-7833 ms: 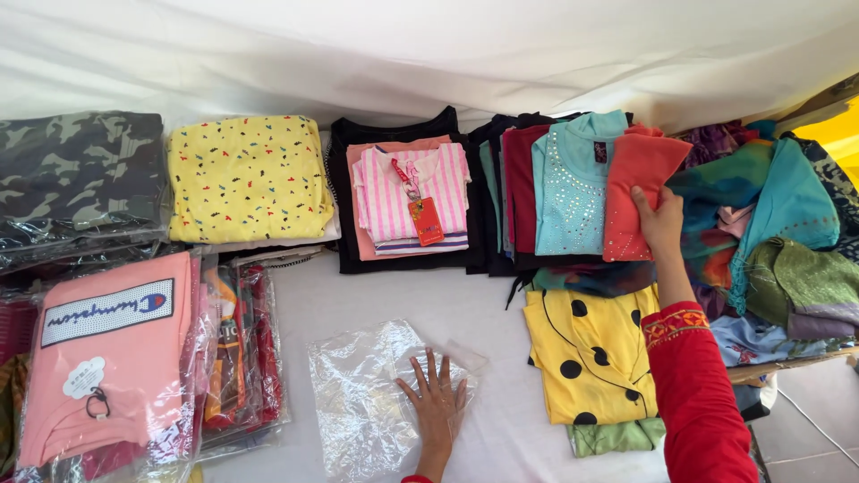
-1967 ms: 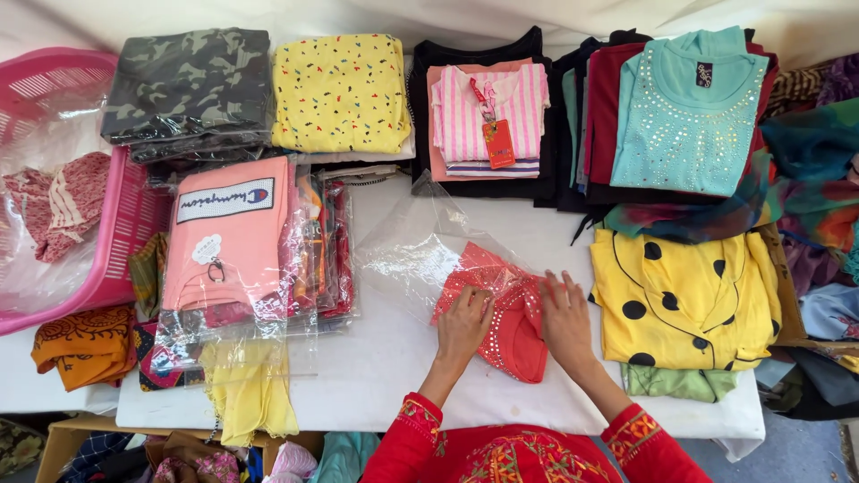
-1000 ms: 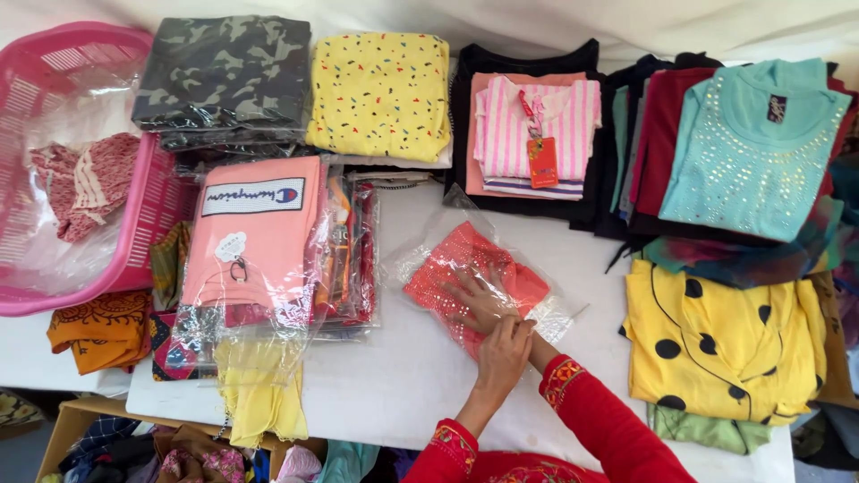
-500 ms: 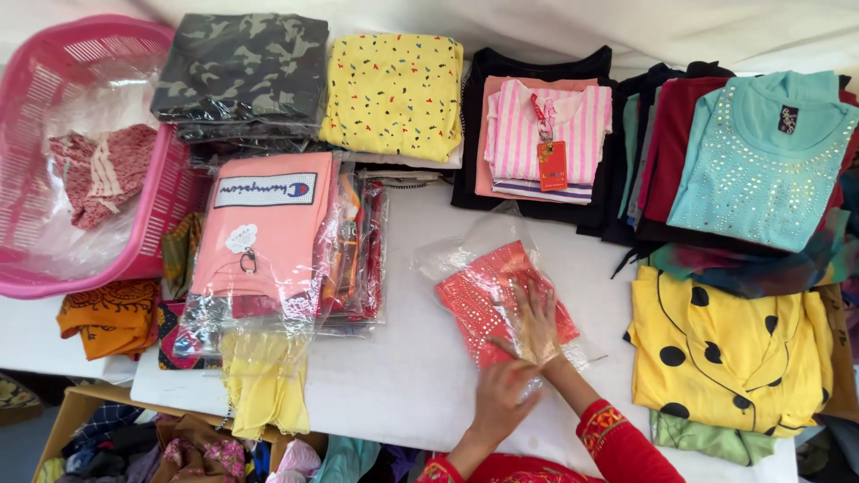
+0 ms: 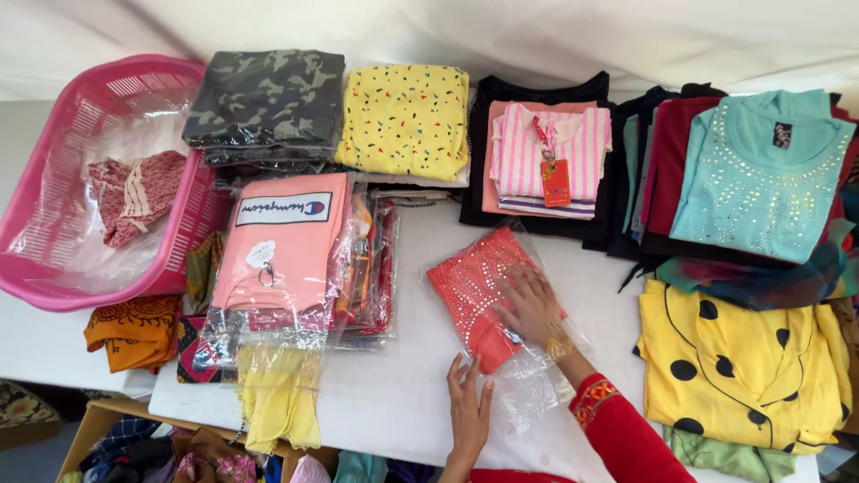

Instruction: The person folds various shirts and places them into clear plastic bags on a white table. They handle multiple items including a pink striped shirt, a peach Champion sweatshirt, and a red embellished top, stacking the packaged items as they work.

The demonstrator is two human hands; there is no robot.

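The right hand (image 5: 530, 306) lies flat, fingers spread, inside a clear plastic bag (image 5: 528, 394) on the white table (image 5: 394, 394), pressing a folded red garment (image 5: 474, 291) without gripping it. The left hand (image 5: 469, 413) rests open at the bag's near edge. Behind, an orange rectangular tag (image 5: 556, 182) hangs on a pink striped shirt (image 5: 550, 161).

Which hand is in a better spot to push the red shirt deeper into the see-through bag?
Probably the right hand: it already lies flat on the red shirt inside the clear bag. The left hand rests on the table at the bag's near edge, better placed to hold it steady.
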